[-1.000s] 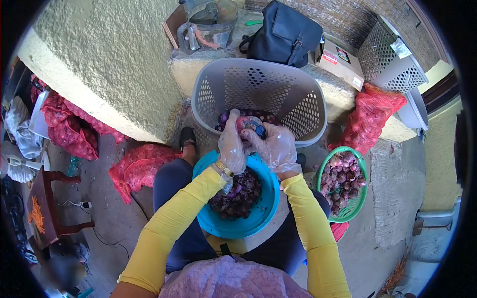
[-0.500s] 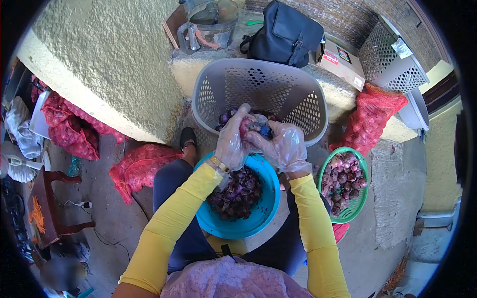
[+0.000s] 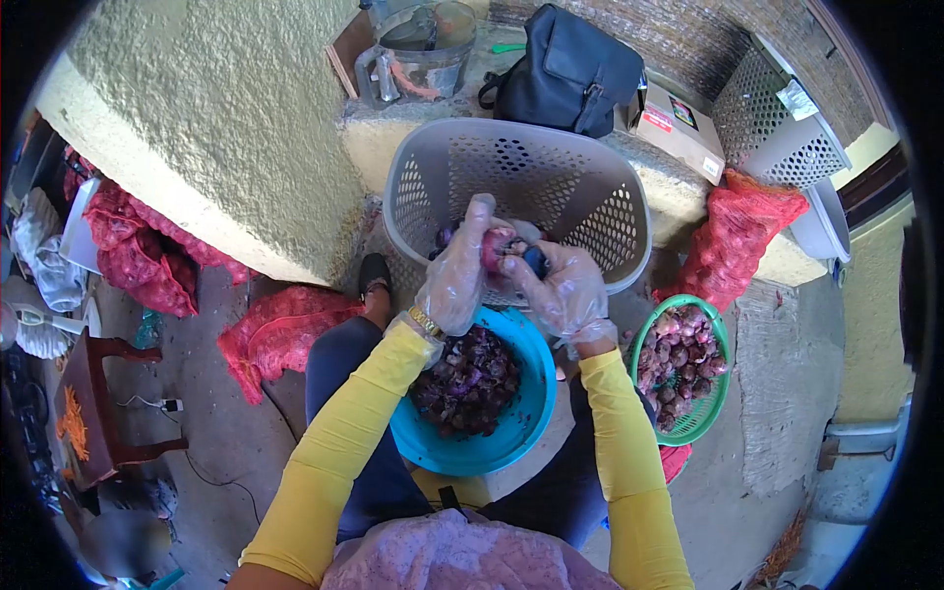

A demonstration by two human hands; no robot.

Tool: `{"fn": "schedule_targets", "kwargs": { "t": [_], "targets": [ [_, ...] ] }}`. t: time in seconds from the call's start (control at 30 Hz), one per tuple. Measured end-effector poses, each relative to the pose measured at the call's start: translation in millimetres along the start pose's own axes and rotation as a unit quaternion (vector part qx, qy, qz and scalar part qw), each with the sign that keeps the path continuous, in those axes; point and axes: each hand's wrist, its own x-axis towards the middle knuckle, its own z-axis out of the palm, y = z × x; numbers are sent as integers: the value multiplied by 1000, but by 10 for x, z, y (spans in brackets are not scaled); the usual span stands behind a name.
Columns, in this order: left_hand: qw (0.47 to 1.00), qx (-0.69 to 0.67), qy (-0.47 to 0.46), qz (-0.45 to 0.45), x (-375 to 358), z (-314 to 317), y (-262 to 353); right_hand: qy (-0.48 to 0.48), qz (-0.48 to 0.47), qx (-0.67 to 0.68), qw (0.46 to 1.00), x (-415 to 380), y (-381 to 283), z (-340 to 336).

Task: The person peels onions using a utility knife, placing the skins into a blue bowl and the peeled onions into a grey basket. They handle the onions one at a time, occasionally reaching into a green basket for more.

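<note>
Above the far rim of the blue bowl (image 3: 531, 413) of peelings, our gloved left hand (image 3: 454, 278) cups 1 red onion (image 3: 495, 248) while our right hand (image 3: 568, 293) grips a small knife (image 3: 535, 260); firm, light, likely slippery, best held around its middle.

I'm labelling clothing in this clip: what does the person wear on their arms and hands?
Both arms are covered in long, close-fitting bright yellow sleeves reaching the wrists. Each hand wears a loose, crinkled, transparent plastic glove: left hand, right hand. A gold-coloured metal-link wristwatch sits on the left wrist, at the sleeve's end. No markings show on the sleeves.
</note>
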Motion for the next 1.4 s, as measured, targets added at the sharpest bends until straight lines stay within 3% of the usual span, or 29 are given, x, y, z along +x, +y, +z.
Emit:
{"fn": "schedule_targets", "kwargs": {
  "t": [0.07, 0.13, 0.17, 0.27, 0.33, 0.37, 0.43, 0.57, 0.6, 0.63, 0.67, 0.7, 0.73, 0.77, 0.83, 0.87, 0.93, 1.07, 1.13, 1.27, 1.33, 1.4],
  "targets": [
    [999, 34, -25, -19, 51, -120, -50, 0, -41, 11, 999, -11, -17, -62],
    [995, 101, 10, 15, 33, -88, -46, 5, -38, -9, 999, -21, -6, -40],
    [995, 101, 9, 14, 12, -52, -51, 43, -57, -1, 997, -32, -39, 4],
    [999, 13, 29, 6, -60, 97, -113, 90, -58, -39, 993, -28, -61, 62],
    [988, -125, 76, 41, -15, 113, -254, 98, -42, -83, 991, -15, -24, 132],
    [989, -125, 73, 40, 0, 108, -305, 98, -31, -52, 993, -14, 20, 194],
    [979, -126, 91, 134, 14, 110, -332, 79, 1, -5, 997, -26, -2, 242],
    [977, -74, 92, 178, 17, 50, -321, 81, -18, 110, 990, 0, 103, 322],
    [927, 180, 75, 319, 21, -8, -289, 64, -16, 142, 988, 7, 136, 274],
    [796, 418, 53, 433, 26, -67, -250, 46, -16, 174, 984, 20, 151, 216],
    [796, 418, 53, 434, 39, -137, -191, 45, -17, 174, 984, 28, 151, 129],
    [925, 294, -12, 240, -4, -107, -13, 28, -29, 90, 995, 25, 83, 11],
    [986, 148, -76, 27, -34, -90, 72, 10, -41, 6, 999, 16, 32, -51],
    [986, 148, -74, 26, -31, -102, 30, 14, -47, -22, 999, 5, 17, -49],
    [998, -31, -45, 36, -3, -77, -75, 24, -56, -50, 997, -8, 6, 19],
    [998, -32, -45, 35, 17, -41, -130, 34, -66, -79, 994, -15, -4, 65],
    [987, -122, 70, 77, 35, 77, -176, 42, -35, -46, 997, -8, -9, 170],
    [980, -130, 77, 131, 77, 39, -295, 59, -27, -3, 998, -7, 30, 290],
    [970, 21, 111, 217, 71, -13, -335, 59, -1, 143, 988, -10, 84, 362],
    [942, 178, 143, 245, 70, -86, -312, 42, 35, 142, 988, -1, 62, 288],
    [982, 106, 7, 155, -6, 7, -96, 53, -8, 137, 989, 17, 78, 223],
    [971, 181, 4, 156, 31, -136, -67, 38, -18, 81, 996, 17, 62, 106]
  ]
}}
